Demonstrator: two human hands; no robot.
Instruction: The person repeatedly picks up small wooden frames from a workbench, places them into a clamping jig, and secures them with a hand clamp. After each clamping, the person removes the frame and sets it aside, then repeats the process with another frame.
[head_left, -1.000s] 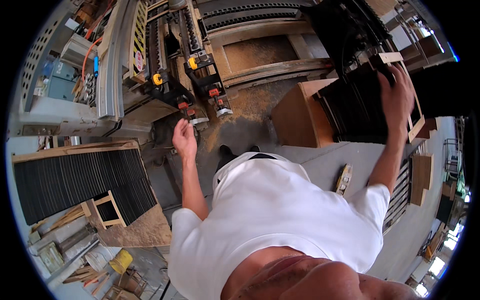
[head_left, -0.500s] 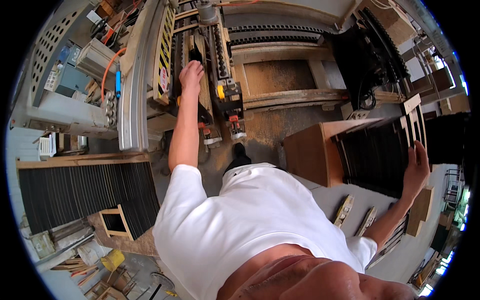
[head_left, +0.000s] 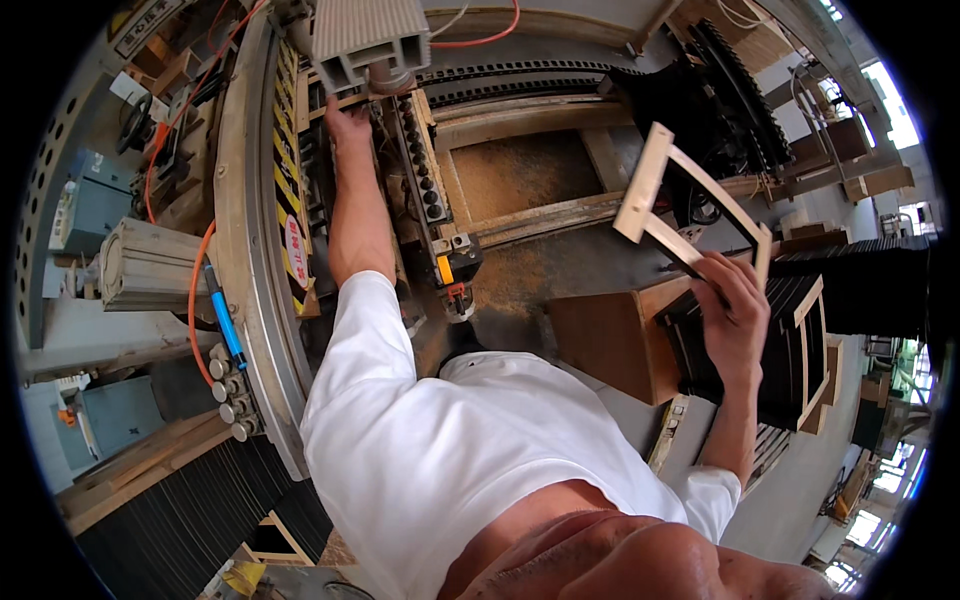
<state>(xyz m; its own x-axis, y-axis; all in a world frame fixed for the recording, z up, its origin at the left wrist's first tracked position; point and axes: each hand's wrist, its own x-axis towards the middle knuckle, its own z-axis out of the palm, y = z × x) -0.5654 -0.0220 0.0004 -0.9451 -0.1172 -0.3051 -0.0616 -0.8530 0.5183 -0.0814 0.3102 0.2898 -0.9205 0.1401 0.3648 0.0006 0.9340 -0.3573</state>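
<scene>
My right hand grips a small rectangular wooden frame by one side. It holds the frame tilted, raised above a stack of black panels with pale wooden edges. My left hand reaches far into a machine, beside a wooden strip lying across its rails. A ribbed grey metal beam hangs just beyond that hand. The fingertips are mostly hidden, so I cannot see whether they hold the strip. Right of my left forearm runs a rail with a row of black round knobs.
A brown wooden box stands beside the stacked panels. At left are a metal guide rail with a yellow-black striped strip, a blue cylinder and an orange hose. More black panels stand at lower left. Sawdust covers the machine bed.
My right hand has lifted a wooden frame off the stack and brought it inward. My left hand has reached farther into the machine. The view has shifted, and the grey beam now shows large.
</scene>
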